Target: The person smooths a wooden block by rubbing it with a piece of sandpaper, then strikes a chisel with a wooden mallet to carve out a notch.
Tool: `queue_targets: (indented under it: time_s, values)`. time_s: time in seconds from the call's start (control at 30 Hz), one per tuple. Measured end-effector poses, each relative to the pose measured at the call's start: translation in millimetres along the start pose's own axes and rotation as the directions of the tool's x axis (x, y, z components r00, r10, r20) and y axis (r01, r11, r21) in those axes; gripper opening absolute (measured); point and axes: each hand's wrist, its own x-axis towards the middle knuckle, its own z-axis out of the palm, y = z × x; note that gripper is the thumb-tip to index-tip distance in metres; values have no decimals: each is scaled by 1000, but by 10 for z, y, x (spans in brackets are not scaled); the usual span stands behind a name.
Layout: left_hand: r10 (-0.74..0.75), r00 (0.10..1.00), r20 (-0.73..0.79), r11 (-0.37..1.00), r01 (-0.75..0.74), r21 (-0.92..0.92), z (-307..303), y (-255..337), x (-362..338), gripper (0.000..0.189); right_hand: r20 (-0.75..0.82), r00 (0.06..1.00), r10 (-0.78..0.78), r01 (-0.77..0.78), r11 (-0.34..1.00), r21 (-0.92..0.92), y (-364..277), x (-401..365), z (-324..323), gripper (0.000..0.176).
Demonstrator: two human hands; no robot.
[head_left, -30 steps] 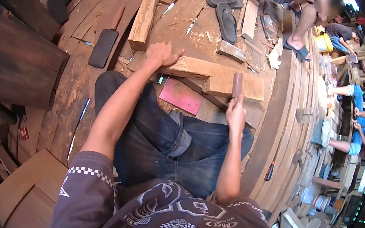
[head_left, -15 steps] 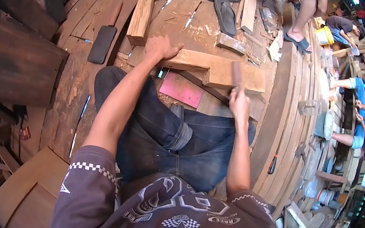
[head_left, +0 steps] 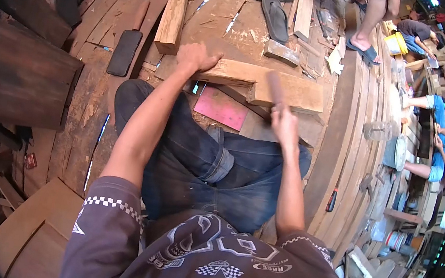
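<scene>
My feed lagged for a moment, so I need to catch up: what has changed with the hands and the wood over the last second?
The right hand, gripping the wooden stick, has moved slightly left. The stick, upright before, now leans left over the plank and is blurred. The left hand stays pressed on the plank's left end, and the plank has not shifted.

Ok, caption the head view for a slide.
Left hand rests on a wooden block; right hand grips a wooden stick.
</scene>
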Motion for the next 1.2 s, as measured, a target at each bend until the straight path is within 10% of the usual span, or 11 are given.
queue_targets:
  time_s: [0.17, 0.3, 0.43, 0.6, 0.67, 0.83, 0.93, 1.07, 1.2]
  values:
    - [13, 1000, -17, 999, -13, -39, 68, -20, 48, 89, -72, 981, -180, 182, 983, 21, -270, -220, 70, 62]
    - [24, 1000, 8, 999, -23, -46, 84, -39, 40, 89, -59, 964, 258, -257, 966, 20, -44, -34, -161, 63]
    - [-4, 1000, -3, 999, 3, -37, 52, -6, 19, 86, -68, 983, -171, 174, 984, 44, -297, -283, -29, 62]
    - [-14, 1000, 20, 999, 14, -32, -30, 29, -23, 85, -17, 978, 206, -207, 978, -18, 56, -86, -34, 73]
    - [-16, 1000, 16, 999, 17, -35, 20, 13, 0, 85, -105, 968, -227, 233, 971, 46, -130, -283, 53, 74]
    - [8, 1000, 0, 1000, -8, -9, 114, 5, 50, 87, -72, 953, 294, -298, 954, -46, 160, -110, -130, 72]
    - [11, 1000, -8, 1000, -11, 11, 74, -11, 62, 86, 53, 992, -112, 110, 993, 44, -167, -324, -107, 74]
    - [-9, 1000, 7, 1000, 9, -12, 38, 9, 58, 85, -9, 948, 319, -318, 947, 38, 160, -75, -294, 67]
    - [-24, 999, -25, 999, 24, -24, 56, 24, 42, 84, 153, 988, -21, 12, 998, 59, -169, -299, -143, 65]
